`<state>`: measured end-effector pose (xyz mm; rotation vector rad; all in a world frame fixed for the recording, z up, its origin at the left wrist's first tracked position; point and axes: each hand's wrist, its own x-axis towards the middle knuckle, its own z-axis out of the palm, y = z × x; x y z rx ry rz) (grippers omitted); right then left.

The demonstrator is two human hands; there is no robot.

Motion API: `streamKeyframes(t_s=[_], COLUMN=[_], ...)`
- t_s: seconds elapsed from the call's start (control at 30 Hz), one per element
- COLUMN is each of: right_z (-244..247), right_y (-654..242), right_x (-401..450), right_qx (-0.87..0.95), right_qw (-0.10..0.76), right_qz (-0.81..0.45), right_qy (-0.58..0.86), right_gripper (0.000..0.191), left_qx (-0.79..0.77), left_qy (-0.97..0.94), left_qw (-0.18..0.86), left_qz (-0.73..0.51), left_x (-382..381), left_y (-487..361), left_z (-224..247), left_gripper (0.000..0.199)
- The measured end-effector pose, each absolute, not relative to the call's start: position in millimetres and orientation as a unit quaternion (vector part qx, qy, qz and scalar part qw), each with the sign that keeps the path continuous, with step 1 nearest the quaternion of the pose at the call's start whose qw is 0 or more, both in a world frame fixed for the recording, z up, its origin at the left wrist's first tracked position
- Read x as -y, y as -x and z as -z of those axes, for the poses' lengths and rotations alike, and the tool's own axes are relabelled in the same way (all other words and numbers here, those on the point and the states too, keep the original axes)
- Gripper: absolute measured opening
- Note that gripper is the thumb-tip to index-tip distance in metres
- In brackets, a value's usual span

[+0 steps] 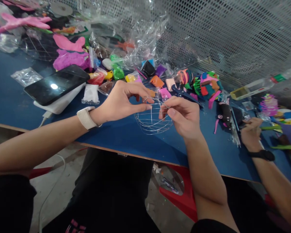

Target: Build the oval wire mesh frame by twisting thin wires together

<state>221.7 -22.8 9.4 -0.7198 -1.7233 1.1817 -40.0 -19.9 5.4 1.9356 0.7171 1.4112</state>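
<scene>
Between my two hands is a small rounded wire frame (153, 124) of thin silvery wires, held just over the blue table near its front edge. My left hand (124, 98), with a pale band on the wrist, pinches the frame's upper left rim between thumb and fingers. On the opposite side my right hand (184, 115) grips the upper right rim, thumb against fingertips. Some fingertips are hidden behind the wires and the hands. Just behind my right hand lie dark-handled pliers or scissors (184, 94), partly covered.
A phone (58, 82) rests on a white box at left, with a cable. Several coloured clay packets (157, 81) and plastic bags line the back by a perforated metal screen (220, 29). A bottle (259, 84) lies at right, near a co-worker's hand (252, 132).
</scene>
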Motion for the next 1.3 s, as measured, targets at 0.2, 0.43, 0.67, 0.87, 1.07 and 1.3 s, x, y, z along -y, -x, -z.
streamKeyframes(t_s=[0.2,0.43,0.67,0.87,1.07,1.3], right_z=[-6,-5,-1,-2,1,2], right_y=[-216,-204,-203,-202,-202,-205], right_x=[23,22,22,23,22,20], right_qx=[0.655,0.575,0.591,0.607,0.582,0.582], right_qw=[0.453,0.450,0.459,0.459,0.451,0.435], right_qz=[-0.524,-0.603,-0.592,-0.575,-0.592,-0.620], right_qy=[0.302,0.322,0.300,0.300,0.326,0.297], right_gripper=[0.025,0.029,0.023,0.024,0.033,0.043], left_qx=[-0.289,-0.300,-0.316,-0.325,-0.320,-0.339], left_qy=[-0.734,-0.678,-0.664,-0.663,-0.661,-0.657], left_qw=[0.314,0.394,0.420,0.436,0.454,0.462], left_qz=[-0.528,-0.543,-0.532,-0.515,-0.504,-0.490], left_x=[20,14,13,16,16,17], left_y=[41,39,38,36,37,38], left_z=[-5,3,5,2,-1,-3], left_gripper=[0.017,0.035,0.027,0.024,0.025,0.020])
